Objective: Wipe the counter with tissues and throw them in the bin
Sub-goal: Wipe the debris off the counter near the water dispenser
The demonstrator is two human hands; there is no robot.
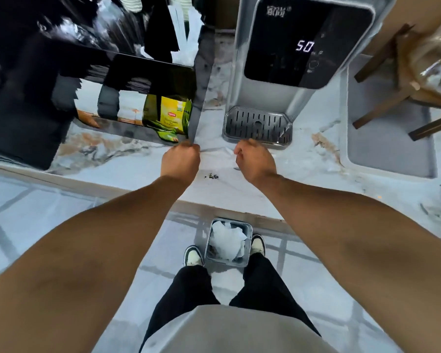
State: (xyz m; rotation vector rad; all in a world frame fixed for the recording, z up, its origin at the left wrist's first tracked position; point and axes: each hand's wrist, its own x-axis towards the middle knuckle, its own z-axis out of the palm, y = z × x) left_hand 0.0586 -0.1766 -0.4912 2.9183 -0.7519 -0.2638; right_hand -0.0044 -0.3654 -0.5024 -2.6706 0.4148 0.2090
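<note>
My left hand (180,160) and my right hand (254,159) each pinch one side of a white tissue (217,157) stretched between them over the marble counter (127,159). The tissue is hard to tell from the pale stone. A small cluster of dark crumbs (211,176) lies on the counter just in front of the tissue. On the floor below the counter edge, between my feet, stands a small grey bin (247,250) holding crumpled white tissues (228,242).
A grey water dispenser (285,80) with a drip tray (257,127) stands right behind my right hand. A yellow Lipton tea box (172,115) sits to the left by a dark mirrored appliance (61,80). A sink (390,138) lies to the right.
</note>
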